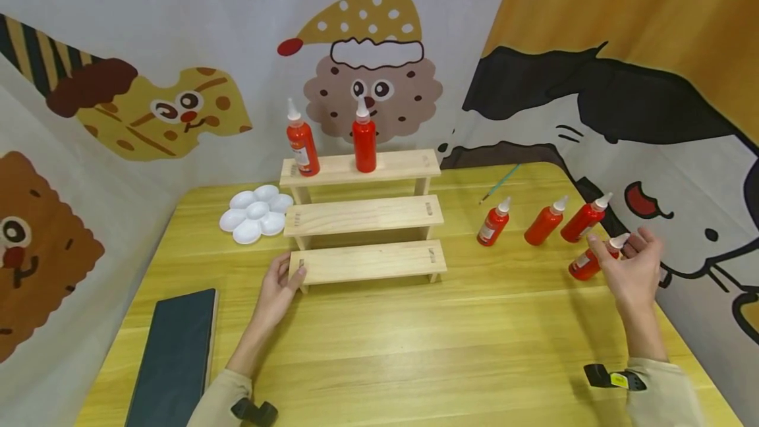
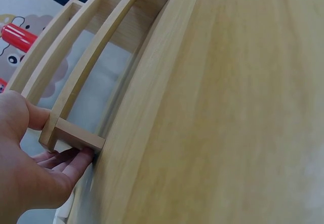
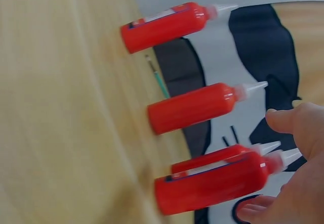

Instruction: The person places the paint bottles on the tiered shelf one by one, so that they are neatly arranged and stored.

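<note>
A three-tier wooden display stand stands mid-table. My left hand grips the left end of its lowest step, thumb over the top and fingers against the leg. At the right, my right hand is beside the nearest red paint bottle, thumb and fingers spread either side of its white nozzle. In the right wrist view a gap shows between the thumb and that front bottle. Three more upright red bottles, one of them the leftmost bottle, stand close by.
Two red bottles, one being the left bottle, stand on the top tier. A white flower-shaped palette lies left of the stand, a dark book at front left. A thin paintbrush lies behind the bottles, near the patterned curtain.
</note>
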A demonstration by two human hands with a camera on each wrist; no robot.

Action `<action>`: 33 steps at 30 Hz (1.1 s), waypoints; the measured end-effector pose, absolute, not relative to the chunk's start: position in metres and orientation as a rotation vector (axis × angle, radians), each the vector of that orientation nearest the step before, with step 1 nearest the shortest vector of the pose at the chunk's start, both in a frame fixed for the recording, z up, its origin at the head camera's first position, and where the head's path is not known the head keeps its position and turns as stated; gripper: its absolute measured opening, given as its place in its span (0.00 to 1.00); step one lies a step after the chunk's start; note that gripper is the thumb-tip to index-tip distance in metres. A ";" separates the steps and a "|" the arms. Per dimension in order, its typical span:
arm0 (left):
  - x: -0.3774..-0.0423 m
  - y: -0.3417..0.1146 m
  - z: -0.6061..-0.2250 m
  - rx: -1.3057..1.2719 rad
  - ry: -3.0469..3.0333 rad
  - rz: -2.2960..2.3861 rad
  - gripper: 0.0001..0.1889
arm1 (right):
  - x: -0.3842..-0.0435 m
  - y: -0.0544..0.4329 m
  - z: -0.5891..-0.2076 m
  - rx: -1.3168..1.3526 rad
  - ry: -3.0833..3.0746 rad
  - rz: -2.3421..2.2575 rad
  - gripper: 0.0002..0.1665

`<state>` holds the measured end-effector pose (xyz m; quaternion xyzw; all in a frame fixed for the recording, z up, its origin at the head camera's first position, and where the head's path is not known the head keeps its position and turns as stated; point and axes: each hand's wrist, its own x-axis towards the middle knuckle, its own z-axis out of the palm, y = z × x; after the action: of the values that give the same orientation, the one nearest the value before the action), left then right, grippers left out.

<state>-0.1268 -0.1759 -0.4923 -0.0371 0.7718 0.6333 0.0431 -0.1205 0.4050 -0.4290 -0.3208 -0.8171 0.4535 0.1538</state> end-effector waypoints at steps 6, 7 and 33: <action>-0.127 -0.176 -0.493 -0.108 2.363 1.941 0.32 | -0.124 0.405 -0.453 -0.921 -2.417 1.313 0.54; -0.127 -0.176 -0.493 -0.104 2.363 1.944 0.32 | -0.125 0.405 -0.457 -0.918 -2.429 1.315 0.54; -0.127 -0.175 -0.495 -0.118 2.359 1.961 0.30 | -0.120 0.402 -0.486 -0.928 -2.439 1.163 0.34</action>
<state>-0.1275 -0.1755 -0.4946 -0.0385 0.7680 0.6383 0.0360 -0.1205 0.4023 -0.4863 -0.3215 -0.8451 0.4029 0.1422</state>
